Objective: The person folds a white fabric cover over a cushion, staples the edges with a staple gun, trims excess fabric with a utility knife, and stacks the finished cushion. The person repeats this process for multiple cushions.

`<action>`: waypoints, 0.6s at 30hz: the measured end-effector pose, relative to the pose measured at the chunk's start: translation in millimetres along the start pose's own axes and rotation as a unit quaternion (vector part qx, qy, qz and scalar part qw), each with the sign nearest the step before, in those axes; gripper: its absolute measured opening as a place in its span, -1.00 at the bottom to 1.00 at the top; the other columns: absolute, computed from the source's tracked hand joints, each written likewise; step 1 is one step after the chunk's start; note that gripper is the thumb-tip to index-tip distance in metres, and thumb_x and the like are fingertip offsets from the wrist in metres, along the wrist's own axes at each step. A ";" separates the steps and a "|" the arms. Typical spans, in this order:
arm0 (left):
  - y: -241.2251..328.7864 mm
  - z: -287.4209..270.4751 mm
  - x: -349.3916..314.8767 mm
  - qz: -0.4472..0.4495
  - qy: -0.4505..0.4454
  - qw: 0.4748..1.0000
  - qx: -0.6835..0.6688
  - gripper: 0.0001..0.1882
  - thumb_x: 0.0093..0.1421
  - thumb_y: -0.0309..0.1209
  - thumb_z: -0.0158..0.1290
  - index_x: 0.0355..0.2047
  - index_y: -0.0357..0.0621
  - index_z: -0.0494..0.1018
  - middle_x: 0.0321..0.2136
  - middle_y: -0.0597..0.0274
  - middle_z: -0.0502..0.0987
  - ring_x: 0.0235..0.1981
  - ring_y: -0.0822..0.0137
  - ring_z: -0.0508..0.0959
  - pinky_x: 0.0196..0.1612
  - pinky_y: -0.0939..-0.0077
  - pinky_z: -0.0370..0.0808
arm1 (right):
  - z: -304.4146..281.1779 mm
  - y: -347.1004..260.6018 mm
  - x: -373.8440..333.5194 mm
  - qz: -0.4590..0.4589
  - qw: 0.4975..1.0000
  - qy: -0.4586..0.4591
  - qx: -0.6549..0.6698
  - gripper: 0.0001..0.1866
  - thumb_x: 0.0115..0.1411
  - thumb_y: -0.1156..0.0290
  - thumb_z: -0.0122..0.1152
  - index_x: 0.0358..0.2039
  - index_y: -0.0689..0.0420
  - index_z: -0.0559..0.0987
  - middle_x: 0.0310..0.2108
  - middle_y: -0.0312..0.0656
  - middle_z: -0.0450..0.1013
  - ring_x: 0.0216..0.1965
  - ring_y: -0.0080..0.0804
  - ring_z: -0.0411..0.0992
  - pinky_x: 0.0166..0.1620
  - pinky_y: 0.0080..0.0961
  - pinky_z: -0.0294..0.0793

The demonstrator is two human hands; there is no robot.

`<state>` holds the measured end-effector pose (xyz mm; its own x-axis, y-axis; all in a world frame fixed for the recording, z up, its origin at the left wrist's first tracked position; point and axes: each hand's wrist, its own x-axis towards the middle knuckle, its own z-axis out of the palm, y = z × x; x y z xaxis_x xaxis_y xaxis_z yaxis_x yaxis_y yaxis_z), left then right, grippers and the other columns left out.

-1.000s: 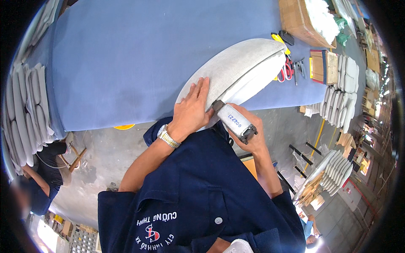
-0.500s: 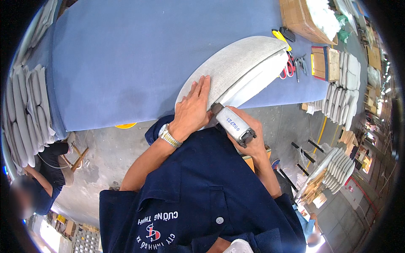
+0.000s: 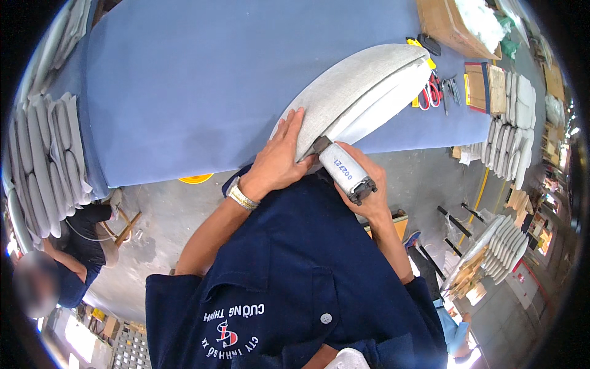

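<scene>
A curved cushion panel, covered in light grey fabric with a white underside, lies on the blue-topped table, its near end at the table edge by my body. My left hand presses on that near end, fingers laid along the grey fabric and thumb toward the seam. In my right hand is a silver and black staple gun. Its dark nose meets the cushion's edge just beside my left thumb. The grip is mostly hidden behind the tool's body.
Red-handled scissors, pliers and a yellow cutter lie beyond the cushion. A carton with white stuffing and a wooden box stand at the right. Grey cushion stacks flank the table. A person sits at lower left.
The cushion has turned slightly, and its near end sits farther right under my hands. The staple gun's nose has stayed at the cushion's edge. The whole view has shifted a little.
</scene>
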<state>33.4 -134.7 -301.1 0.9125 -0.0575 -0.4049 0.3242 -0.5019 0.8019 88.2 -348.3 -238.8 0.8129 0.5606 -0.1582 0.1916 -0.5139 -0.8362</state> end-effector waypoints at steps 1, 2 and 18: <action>7.9 -0.7 -1.6 -0.023 0.003 0.999 0.026 0.11 0.16 -0.27 0.29 0.53 -0.17 -0.20 0.47 -0.38 -0.02 0.49 -0.27 0.03 0.47 0.00 0.18 | 0.5 0.2 -3.3 -0.003 1.000 0.004 -0.007 -0.39 0.02 0.46 0.40 0.17 0.17 0.57 0.02 0.06 0.61 0.01 -0.06 0.64 0.04 -0.36 0.59; 16.0 -3.6 -2.8 -0.031 0.005 0.997 0.064 0.05 0.19 -0.31 0.25 0.51 -0.21 -0.18 0.45 -0.39 0.03 0.44 -0.30 0.14 0.36 -0.05 0.36 | 1.2 0.9 -5.6 -0.006 1.000 0.009 -0.014 -0.38 0.03 0.46 0.41 0.17 0.18 0.57 0.03 0.07 0.61 0.02 -0.07 0.64 0.05 -0.36 0.59; 19.9 10.0 -7.9 -0.034 0.024 0.991 0.126 0.03 0.17 -0.31 0.27 0.48 -0.33 -0.11 0.47 -0.28 0.05 0.42 -0.26 0.22 0.22 -0.03 0.53 | -4.1 -8.2 -7.3 0.061 0.997 -0.032 0.038 -0.39 0.03 0.52 0.39 0.17 0.17 0.58 0.00 0.04 0.63 0.02 -0.09 0.64 0.05 -0.39 0.58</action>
<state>30.2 -152.8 -286.2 0.9032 0.0223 -0.4287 0.3190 -0.7033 0.6353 83.0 -350.8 -228.6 0.7907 0.5376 -0.2928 0.0480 -0.5314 -0.8458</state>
